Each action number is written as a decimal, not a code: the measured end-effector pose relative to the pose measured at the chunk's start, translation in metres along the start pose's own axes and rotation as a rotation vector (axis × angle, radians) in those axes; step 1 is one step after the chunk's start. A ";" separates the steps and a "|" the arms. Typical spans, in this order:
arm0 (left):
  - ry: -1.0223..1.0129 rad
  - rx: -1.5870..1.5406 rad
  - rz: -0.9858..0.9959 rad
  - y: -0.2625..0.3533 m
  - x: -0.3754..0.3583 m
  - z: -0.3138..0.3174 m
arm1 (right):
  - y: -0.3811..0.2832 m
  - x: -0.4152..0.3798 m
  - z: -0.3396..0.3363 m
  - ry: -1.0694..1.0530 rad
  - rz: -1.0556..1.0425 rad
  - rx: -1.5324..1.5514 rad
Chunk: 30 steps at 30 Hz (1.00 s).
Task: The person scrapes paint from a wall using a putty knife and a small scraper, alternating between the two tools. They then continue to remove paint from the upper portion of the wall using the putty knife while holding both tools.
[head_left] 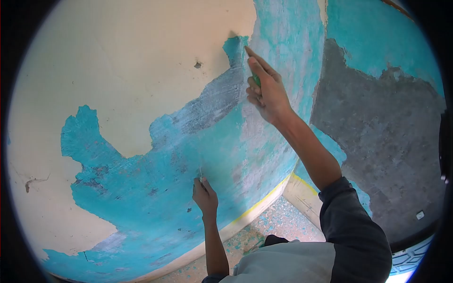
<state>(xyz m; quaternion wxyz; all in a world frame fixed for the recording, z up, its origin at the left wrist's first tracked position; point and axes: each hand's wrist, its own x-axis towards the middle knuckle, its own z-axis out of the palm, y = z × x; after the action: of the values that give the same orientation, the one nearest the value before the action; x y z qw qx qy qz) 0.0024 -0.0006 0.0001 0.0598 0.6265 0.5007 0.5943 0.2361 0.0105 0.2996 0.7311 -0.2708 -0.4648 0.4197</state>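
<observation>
My right hand (268, 89) is raised against the wall, fingers wrapped around a green-handled scraper (256, 79), with the index finger stretched along it. Its blade is mostly hidden, near the border between cream paint (155, 56) and the exposed turquoise layer (234, 49). Lower and to the left, my left hand (205, 195) is closed in a pinch close to the turquoise wall. A small, thin, pale thing (201, 175) sticks up from its fingertips, too small to name.
Grey bare plaster (377, 137) shows on the adjoining wall at right. A pale skirting (264, 203) with a yellow edge runs along the wall's foot. Turquoise paint chips litter the floor (283, 221). A small hole (197, 64) marks the cream paint.
</observation>
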 end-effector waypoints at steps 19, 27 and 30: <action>-0.002 0.016 -0.011 -0.001 -0.001 0.000 | 0.036 -0.019 -0.011 0.034 -0.127 -0.316; -0.050 0.009 -0.094 0.007 0.000 -0.004 | 0.051 -0.009 -0.083 0.192 -0.429 -0.886; -0.039 0.055 -0.058 0.003 -0.001 -0.002 | 0.024 0.011 -0.070 0.153 -0.544 -0.935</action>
<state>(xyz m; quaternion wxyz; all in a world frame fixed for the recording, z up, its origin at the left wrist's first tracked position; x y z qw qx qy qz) 0.0031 -0.0037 0.0020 0.0696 0.6245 0.5335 0.5661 0.2933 0.0322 0.2560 0.6465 -0.4669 -0.6007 -0.0568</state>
